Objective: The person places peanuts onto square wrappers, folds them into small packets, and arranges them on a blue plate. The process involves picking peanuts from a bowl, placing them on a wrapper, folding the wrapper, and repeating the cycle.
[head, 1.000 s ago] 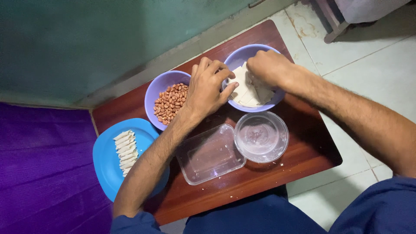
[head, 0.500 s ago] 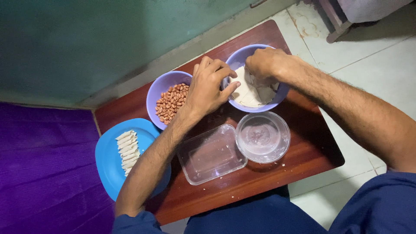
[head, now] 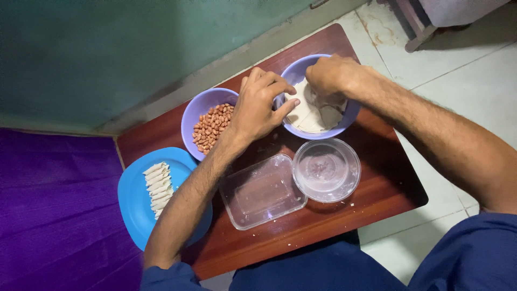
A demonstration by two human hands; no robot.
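A purple bowl (head: pixel 350 114) at the back right of the small wooden table (head: pixel 377 188) holds pale dough sheets (head: pixel 309 116). My right hand (head: pixel 331 75) reaches into it, fingers closed on the dough at the bowl's far side. My left hand (head: pixel 261 105) rests on the bowl's left rim, thumb touching the dough, fingers curled. A second purple bowl (head: pixel 196 110) of peanuts (head: pixel 212 126) sits just left of it, under my left wrist.
A blue plate (head: pixel 132 202) at the left carries several rolled dough pieces (head: pixel 158 186). A clear rectangular container (head: pixel 263 191) and a clear round bowl (head: pixel 326 170) stand near the front. Green wall behind, purple cloth at left, tiled floor at right.
My right hand has shifted slightly left and deeper into the dough bowl. My left hand has stayed at the rim.
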